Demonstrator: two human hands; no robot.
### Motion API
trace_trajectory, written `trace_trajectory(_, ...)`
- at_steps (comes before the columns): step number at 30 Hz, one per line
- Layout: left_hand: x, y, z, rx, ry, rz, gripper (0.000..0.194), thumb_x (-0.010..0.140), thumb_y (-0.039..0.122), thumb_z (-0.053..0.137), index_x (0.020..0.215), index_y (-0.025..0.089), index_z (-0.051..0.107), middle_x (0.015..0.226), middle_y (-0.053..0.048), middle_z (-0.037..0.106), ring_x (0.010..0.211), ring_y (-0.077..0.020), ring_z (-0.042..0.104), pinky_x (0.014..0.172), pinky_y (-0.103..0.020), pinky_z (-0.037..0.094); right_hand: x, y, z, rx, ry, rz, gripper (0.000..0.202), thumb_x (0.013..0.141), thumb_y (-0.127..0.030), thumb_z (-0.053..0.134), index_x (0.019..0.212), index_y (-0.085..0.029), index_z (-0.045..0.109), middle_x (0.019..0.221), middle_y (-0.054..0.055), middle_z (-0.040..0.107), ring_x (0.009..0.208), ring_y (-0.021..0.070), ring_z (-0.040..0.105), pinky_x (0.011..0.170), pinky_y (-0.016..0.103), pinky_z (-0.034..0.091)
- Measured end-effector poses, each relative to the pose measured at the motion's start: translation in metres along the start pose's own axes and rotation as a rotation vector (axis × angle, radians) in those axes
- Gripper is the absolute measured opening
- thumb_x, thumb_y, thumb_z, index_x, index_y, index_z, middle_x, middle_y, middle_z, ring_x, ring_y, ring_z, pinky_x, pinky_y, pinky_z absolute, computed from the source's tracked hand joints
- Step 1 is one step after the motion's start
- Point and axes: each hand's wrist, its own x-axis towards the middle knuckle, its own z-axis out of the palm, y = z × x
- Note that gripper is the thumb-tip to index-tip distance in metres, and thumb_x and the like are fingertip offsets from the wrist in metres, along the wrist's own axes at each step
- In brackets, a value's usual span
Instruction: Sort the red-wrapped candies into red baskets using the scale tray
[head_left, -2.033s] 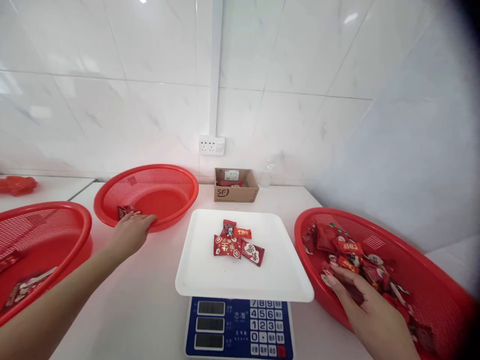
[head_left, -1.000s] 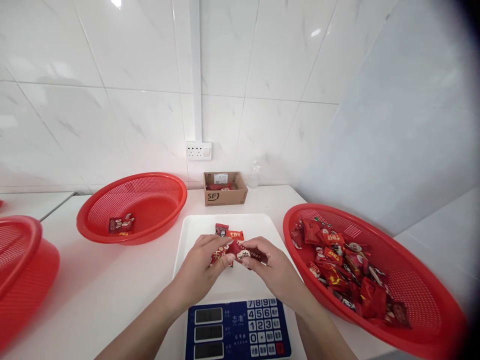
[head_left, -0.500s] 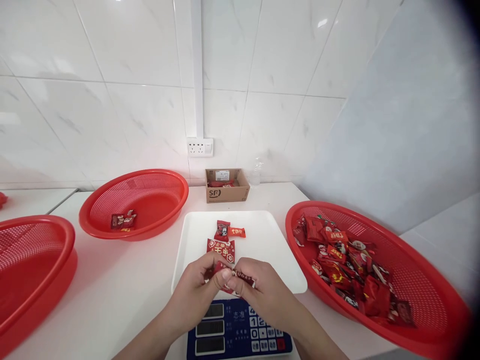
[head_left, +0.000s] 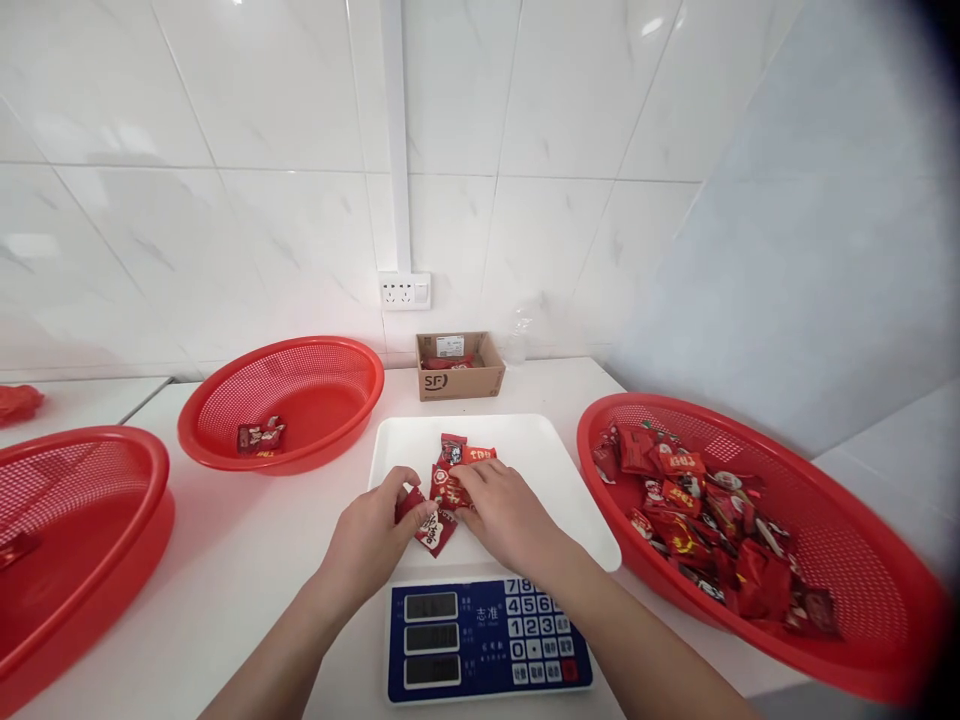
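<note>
My left hand (head_left: 373, 537) pinches the left end of a red snack packet (head_left: 433, 529) that lies low on the white scale tray (head_left: 544, 455). My right hand (head_left: 504, 512) rests palm down just to its right. Its fingertips touch a small pile of red packets (head_left: 452, 470) in the middle of the tray, and I cannot see a grip on any of them. Below the tray the blue scale panel (head_left: 487, 638) shows its displays and keypad.
A red mesh basket (head_left: 844, 560) on the right holds many red packets (head_left: 697, 510). A second red basket (head_left: 300, 385) at the back left holds a few packets (head_left: 260, 437). A third basket (head_left: 82, 500) sits far left. A cardboard box (head_left: 459, 370) stands by the wall.
Both hands moved forward from above the scale panel onto the tray, carrying the red packet with them. It now lies on the tray beside the pile. The view shifted slightly.
</note>
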Motion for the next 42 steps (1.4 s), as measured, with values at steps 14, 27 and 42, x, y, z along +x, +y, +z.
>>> trace_trajectory(14, 0.001, 0.037, 0.013, -0.288, -0.023, 0.245, 0.025, 0.087, 0.040, 0.050, 0.096, 0.020, 0.062, 0.090, -0.005, 0.066, 0.084, -0.0207, 0.059, 0.073, -0.033, 0.049, -0.038, -0.006, 0.004, 0.516, 0.406, 0.159, 0.040, 0.083, -0.024, 0.053, 0.122, -0.024, 0.044, 0.105, 0.007, 0.056, 0.093, 0.0211, 0.057, 0.081, 0.040, 0.051)
trace_trajectory(27, -0.017, 0.038, 0.013, -0.478, -0.216, 0.211, 0.018, 0.083, 0.033, 0.057, 0.098, 0.024, 0.055, 0.096, -0.001, 0.066, 0.086, -0.0175, 0.058, 0.077, -0.030, 0.045, -0.057, 0.001, -0.016, 0.791, 0.152, 0.209, 0.023, 0.088, -0.042, 0.050, 0.093, -0.021, 0.060, 0.086, 0.003, 0.067, 0.076, 0.0169, 0.062, 0.069, 0.030, 0.050)
trace_trajectory(42, -0.017, 0.043, 0.006, -0.386, -0.324, 0.206, 0.020, 0.084, 0.037, 0.053, 0.073, 0.020, 0.049, 0.074, 0.001, 0.055, 0.070, -0.0148, 0.047, 0.062, -0.025, 0.035, -0.059, 0.002, -0.016, 0.598, 0.121, 0.180, 0.034, 0.088, -0.049, 0.044, 0.067, -0.021, 0.046, 0.062, -0.003, 0.048, 0.057, 0.0125, 0.042, 0.052, 0.024, 0.033)
